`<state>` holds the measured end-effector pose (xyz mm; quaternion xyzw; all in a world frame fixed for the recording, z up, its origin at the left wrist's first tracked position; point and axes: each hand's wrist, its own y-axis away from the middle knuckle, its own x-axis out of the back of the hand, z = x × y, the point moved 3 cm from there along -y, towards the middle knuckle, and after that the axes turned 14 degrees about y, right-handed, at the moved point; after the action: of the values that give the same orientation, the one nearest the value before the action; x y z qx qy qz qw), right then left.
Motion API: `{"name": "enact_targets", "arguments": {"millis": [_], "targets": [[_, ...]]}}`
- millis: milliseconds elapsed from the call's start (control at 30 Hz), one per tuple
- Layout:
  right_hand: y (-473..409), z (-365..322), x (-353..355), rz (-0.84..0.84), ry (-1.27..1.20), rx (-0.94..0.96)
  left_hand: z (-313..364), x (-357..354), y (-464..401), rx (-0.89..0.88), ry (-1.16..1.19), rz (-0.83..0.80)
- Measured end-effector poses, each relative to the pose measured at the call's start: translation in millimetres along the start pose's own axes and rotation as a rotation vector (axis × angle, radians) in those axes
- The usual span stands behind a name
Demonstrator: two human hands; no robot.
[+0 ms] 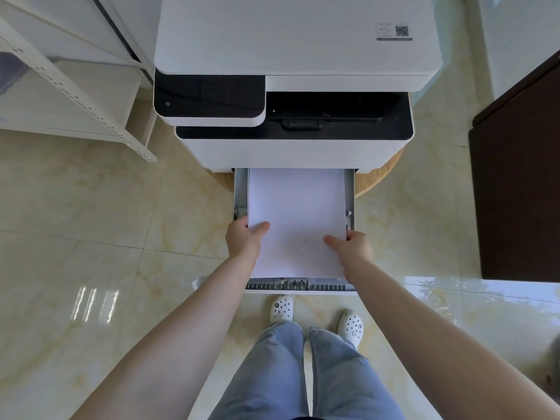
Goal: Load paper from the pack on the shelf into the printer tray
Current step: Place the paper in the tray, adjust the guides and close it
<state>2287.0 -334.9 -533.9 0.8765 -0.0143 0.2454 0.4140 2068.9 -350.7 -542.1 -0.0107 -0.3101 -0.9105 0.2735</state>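
Observation:
A white printer (297,86) stands on a round wooden stand, with its grey paper tray (351,192) pulled out toward me. A stack of white paper (297,213) lies inside the tray, its far end under the printer body. My left hand (245,239) grips the stack's left edge, thumb on top. My right hand (351,247) grips the right edge the same way. The paper pack is not in view.
A white metal shelf unit (75,86) stands at the left. A dark brown cabinet (521,192) is at the right. Glossy beige floor tiles (91,237) surround the printer. My legs in jeans and white clogs (281,307) are just below the tray front.

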Motion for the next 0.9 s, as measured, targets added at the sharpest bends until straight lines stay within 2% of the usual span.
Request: {"name": "enact_targets", "arguments": {"millis": [167,400,467,600,667,767,833,900], "targets": [[5,1,-1,0.027,-0.001,0.023,-2,3,6,-0.149,-0.174,0.027],[7,2,0,0.063,0.009,0.054,-6,7,21,-0.212,-0.185,0.106],[8,2,3,0.146,0.111,0.141,-4,6,23,-0.274,-0.249,0.127],[20,11,11,0.443,0.501,0.304,-4,10,30,-0.463,-0.574,0.233],[19,21,9,0.372,0.548,0.234,-11,18,31,-0.401,-0.623,0.241],[17,33,3,0.114,0.534,0.092,-27,27,28,-0.166,-0.644,0.097],[17,35,-1,0.048,0.574,0.103,-36,28,28,-0.055,-0.673,-0.031],[19,35,-3,0.042,0.607,0.122,-41,26,29,-0.016,-0.655,-0.108]]}}
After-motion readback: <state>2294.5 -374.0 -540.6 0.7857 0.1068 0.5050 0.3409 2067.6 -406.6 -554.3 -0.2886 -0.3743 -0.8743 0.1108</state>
